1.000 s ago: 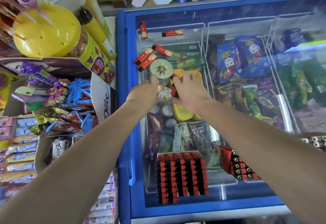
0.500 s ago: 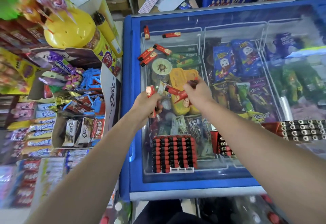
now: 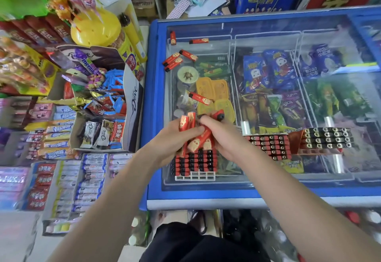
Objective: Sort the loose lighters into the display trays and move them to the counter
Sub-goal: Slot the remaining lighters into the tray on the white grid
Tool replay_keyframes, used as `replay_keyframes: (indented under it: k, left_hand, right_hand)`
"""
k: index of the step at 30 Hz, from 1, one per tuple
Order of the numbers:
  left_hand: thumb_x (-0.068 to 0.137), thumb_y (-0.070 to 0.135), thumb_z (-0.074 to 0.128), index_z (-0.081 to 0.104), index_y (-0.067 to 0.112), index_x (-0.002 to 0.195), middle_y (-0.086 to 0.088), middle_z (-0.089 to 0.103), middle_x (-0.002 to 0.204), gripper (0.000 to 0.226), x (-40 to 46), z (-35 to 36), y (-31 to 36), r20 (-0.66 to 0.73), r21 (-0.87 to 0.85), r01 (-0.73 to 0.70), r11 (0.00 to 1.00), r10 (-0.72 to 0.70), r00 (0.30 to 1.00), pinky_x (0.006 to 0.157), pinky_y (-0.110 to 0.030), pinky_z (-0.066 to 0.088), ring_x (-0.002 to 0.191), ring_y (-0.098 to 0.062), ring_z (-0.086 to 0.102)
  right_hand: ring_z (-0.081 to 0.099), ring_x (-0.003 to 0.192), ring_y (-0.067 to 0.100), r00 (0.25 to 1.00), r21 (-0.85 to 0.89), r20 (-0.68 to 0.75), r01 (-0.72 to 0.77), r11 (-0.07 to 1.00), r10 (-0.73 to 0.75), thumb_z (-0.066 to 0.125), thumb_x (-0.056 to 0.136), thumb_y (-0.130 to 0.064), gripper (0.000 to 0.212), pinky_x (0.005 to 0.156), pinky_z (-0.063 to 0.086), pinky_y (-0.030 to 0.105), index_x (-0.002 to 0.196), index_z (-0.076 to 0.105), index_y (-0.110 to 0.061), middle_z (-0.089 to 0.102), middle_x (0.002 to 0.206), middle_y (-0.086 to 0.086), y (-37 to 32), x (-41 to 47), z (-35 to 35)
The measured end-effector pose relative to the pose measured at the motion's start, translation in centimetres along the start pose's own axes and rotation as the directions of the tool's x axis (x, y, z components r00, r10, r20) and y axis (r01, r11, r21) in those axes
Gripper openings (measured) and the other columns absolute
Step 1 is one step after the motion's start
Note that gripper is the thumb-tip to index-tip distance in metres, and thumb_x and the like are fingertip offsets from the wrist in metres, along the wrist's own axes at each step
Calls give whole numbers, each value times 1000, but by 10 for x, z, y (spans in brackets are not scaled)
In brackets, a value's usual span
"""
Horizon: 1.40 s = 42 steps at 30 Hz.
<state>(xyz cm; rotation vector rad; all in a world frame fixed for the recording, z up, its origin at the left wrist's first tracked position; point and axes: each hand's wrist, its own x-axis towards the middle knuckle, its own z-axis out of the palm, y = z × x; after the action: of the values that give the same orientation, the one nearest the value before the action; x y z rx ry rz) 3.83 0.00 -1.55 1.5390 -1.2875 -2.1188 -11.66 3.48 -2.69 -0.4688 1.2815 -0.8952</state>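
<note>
Lighters bunched in both hands, mid-frame, above near display tray.
Left hand and right hand fingers curled round held lighters; overfull grip, likely slip onto freezer lid. Loose lighters remain upper centre; display tray part empty.

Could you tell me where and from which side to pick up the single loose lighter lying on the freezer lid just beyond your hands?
Pinch the lighter across its two long sides at mid-body, coming from above. It lies flat and slanted on the glass lid, clear of neighbours, so its top and both sides are open.
</note>
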Motion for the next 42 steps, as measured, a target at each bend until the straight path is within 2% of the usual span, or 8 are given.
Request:
replay_keyframes:
  k: [3,7,13,21,25,31,39,42]
  left_hand:
    - [98,24,71,67,15,119,-15,76,112,23,-19,8,-9,4,-16,4,1000,-4,1000,104,-55,54,112,-37,70]
    - [101,18,66,65,15,119,-9,74,98,18,-38,14,-23,-8,-108,-14,994,13,1000,85,-39,59,88,-21,70]
    - [95,18,75,60,20,121,-5,73,100,30,-53,26,-36,12,-20,-59,998,60,998,85,-33,58,90,-17,70]
    - [99,8,67,63,4,118,-10,70,86,20,-64,10,-46,29,-180,-55,982,62,998,76,-31,60,80,-20,67]
    - [99,7,64,64,2,111,-12,69,87,13,-72,5,-63,-60,-288,-3,958,-15,998,62,-26,54,78,-22,68]
    - [83,23,82,61,11,101,-5,53,72,30,-79,22,-88,-121,-365,-14,931,-33,992,70,-39,44,56,-15,51]
    - [91,17,78,64,4,101,-2,63,61,22,-85,34,-99,-219,-53,-110,993,96,971,72,-42,58,60,-22,56]
    - [89,18,79,65,8,99,-3,64,62,20,-87,34,-102,-216,31,-102,994,106,971,72,-41,58,60,-20,58]
  right_hand:
    - [71,90,23,1000,64,-1,-10,998,10,61,100,-17,20,86,58,39,110,71,-3,73,95,12,12,-14,3]
    - [72,106,31,986,111,-153,-56,992,72,62,98,-26,21,99,56,47,114,71,-15,76,110,16,32,-25,7]
    - [72,103,26,963,19,-270,-8,1000,13,59,97,-24,17,96,57,48,109,69,-19,76,105,7,47,-34,23]
    - [73,82,21,972,263,-114,-171,949,207,66,97,-41,37,79,55,38,118,69,-11,78,92,6,47,-50,19]
    - [61,67,18,956,207,-183,-191,960,230,69,91,-52,41,66,45,33,103,71,-13,72,83,4,55,-56,17]
    - [58,58,15,962,71,-230,-135,988,148,66,90,-59,44,58,45,32,99,73,-16,66,75,3,74,-64,27]
    - [64,77,21,958,52,-286,16,999,0,64,96,-47,17,63,50,37,96,78,-37,75,96,14,86,-78,37]
    - [67,91,16,951,59,-310,25,998,-6,69,83,-62,37,62,50,27,111,74,-39,76,108,3,89,-81,37]
